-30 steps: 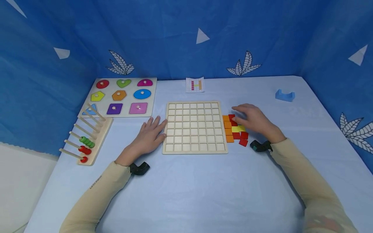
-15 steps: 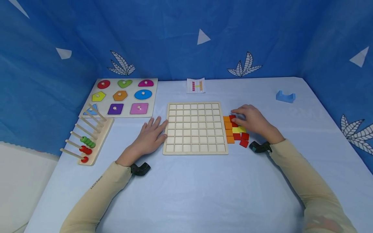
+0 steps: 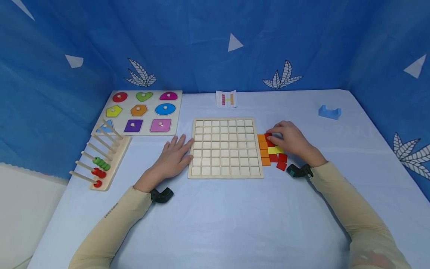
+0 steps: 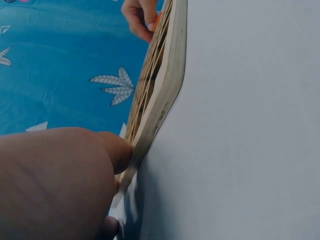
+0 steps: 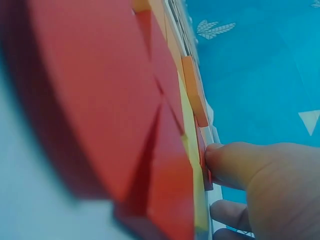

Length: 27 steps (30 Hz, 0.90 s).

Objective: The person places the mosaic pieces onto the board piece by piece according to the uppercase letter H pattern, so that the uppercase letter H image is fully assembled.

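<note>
The wooden grid board [image 3: 225, 177] lies on the table between the two hands. My left hand [image 3: 172, 160] rests with spread fingers along its left edge; the left wrist view shows the thumb touching the side. Past the board's right edge, my right hand [image 3: 291, 139] pinches a red square tile [image 5: 201, 145] between thumb and index finger at the far end of the tile cluster. Orange tiles [image 3: 263, 145] form a column against the board. Yellow tiles [image 3: 275, 150] and more red tiles [image 3: 282, 158] lie beside them, large and near in the right wrist view.
A small pattern card [image 3: 226, 99] lies behind the board. On the left are a knobbed shape puzzle [image 3: 144, 127] and a peg stand [image 3: 115, 160] with green and red beads. A blue notched block [image 3: 329, 112] sits at the back right.
My right hand's index finger has come down and drawn in toward the thumb at the red tile. The left hand stays on the board's edge.
</note>
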Available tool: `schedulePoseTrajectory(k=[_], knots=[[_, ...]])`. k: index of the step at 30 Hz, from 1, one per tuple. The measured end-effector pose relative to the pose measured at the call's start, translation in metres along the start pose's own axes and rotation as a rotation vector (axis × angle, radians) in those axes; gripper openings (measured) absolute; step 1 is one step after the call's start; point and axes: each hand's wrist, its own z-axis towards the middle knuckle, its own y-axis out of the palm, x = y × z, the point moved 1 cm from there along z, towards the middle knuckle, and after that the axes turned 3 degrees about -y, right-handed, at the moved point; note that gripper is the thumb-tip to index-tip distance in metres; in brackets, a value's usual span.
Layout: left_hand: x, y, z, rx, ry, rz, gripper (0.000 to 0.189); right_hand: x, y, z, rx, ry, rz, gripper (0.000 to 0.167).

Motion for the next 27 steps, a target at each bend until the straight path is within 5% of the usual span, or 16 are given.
schedulePoseTrajectory(k=[27], knots=[[0.0014,0.0010,-0.0007,0.005,0.000,0.000,0.063,-0.0028,-0.0068,-0.0016,-0.063,0.035,-0.025,0.033]])
